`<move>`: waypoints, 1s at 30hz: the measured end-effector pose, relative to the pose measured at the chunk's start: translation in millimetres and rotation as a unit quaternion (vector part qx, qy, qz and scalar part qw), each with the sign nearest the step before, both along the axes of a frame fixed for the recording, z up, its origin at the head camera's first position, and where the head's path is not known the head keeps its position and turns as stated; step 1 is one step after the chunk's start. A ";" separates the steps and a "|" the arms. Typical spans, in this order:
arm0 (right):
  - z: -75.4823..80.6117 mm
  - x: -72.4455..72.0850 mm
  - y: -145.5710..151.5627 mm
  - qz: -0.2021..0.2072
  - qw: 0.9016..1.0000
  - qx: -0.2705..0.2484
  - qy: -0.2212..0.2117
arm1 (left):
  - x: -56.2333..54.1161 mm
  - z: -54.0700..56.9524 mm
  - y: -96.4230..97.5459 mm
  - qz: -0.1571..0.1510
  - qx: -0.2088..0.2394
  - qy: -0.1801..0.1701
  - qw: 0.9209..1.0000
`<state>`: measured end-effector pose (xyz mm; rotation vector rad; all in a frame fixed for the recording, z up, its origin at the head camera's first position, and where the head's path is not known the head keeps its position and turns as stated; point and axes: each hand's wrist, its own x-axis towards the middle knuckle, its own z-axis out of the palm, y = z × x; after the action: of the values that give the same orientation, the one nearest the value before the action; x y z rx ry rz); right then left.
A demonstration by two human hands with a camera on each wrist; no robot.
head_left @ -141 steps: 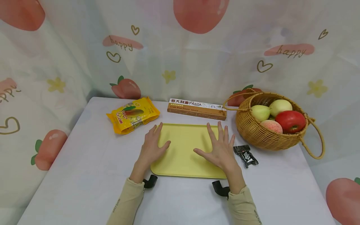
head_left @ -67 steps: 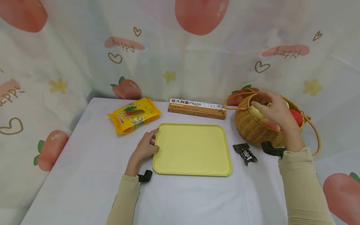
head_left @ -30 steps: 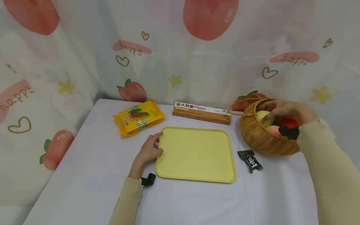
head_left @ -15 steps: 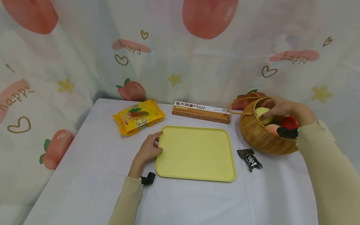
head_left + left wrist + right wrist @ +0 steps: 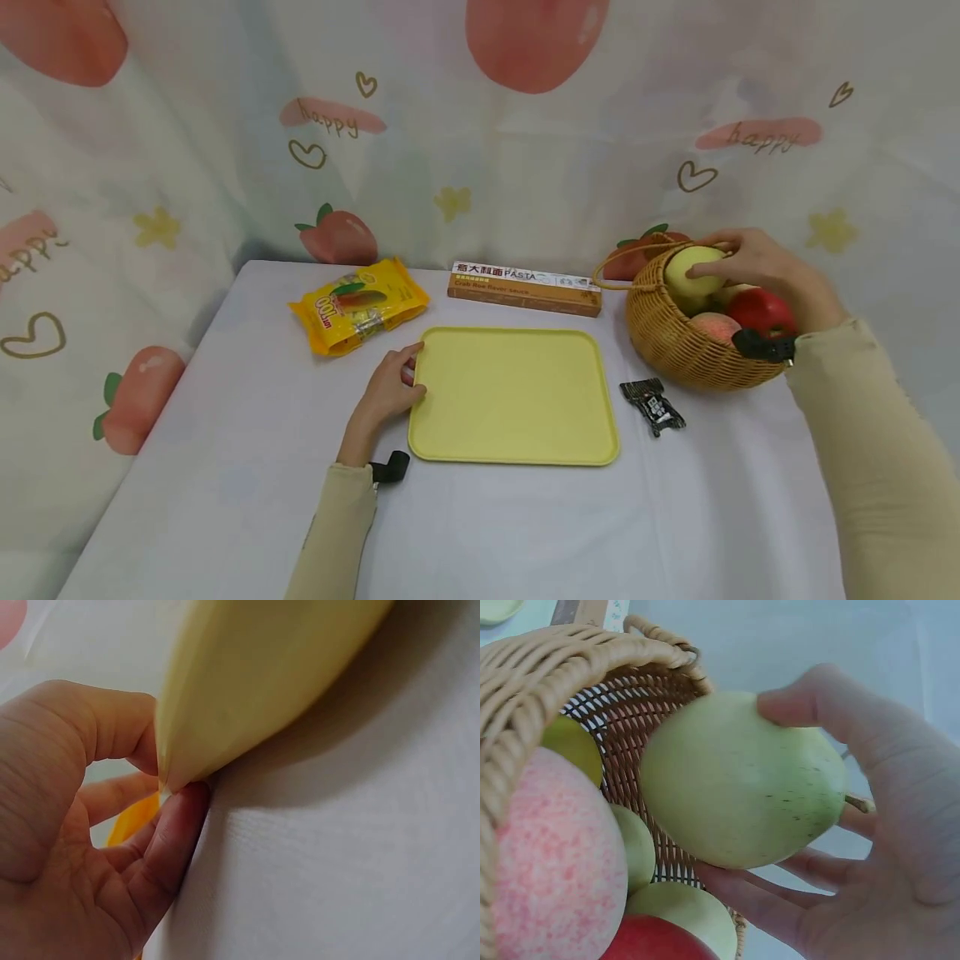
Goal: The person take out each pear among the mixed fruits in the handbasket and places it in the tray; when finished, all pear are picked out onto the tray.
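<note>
Backdrop (image 5: 405, 192): pale cloth printed with peaches, hearts and "happy" is hanging behind a white-covered table (image 5: 487, 533).
Pear (image 5: 727, 787): its skin is showing a pale yellow-green, smooth over the broad rounded end and marked with small dark flecks toward the narrower end, where a short brown stem (image 5: 860, 802) is poking out.
Pear's place: it is sitting at the basket's mouth, beside the rim, above other fruit.
Right hand (image 5: 757, 262): it is grasping the pear, thumb on one side, fingers on the other.
Basket (image 5: 671, 350): woven tan wicker is cradling a speckled pink peach (image 5: 716, 327), a glossy red apple (image 5: 761, 311) and more yellow and pale green fruit.
Left hand (image 5: 390, 387): it is pinching the left edge of the tray.
Tray (image 5: 513, 396): plain yellow, round-cornered, it is lying between that hand and a black wrapped packet (image 5: 652, 407).
Behind the tray: a yellow bag (image 5: 360, 308) and a PASTA box (image 5: 525, 290) are resting.
</note>
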<state>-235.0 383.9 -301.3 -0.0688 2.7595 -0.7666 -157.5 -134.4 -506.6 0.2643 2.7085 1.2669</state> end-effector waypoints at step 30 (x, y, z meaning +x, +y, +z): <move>-24.9 27.1 -125.7 0.010 0.989 -0.106 0.102 | 5.6 2.6 3.3 0.012 0.000 -0.023 1.000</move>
<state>-208.0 258.2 -326.3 -0.2278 2.8490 -1.1016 -151.9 -131.1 -503.9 0.1999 2.6804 1.2644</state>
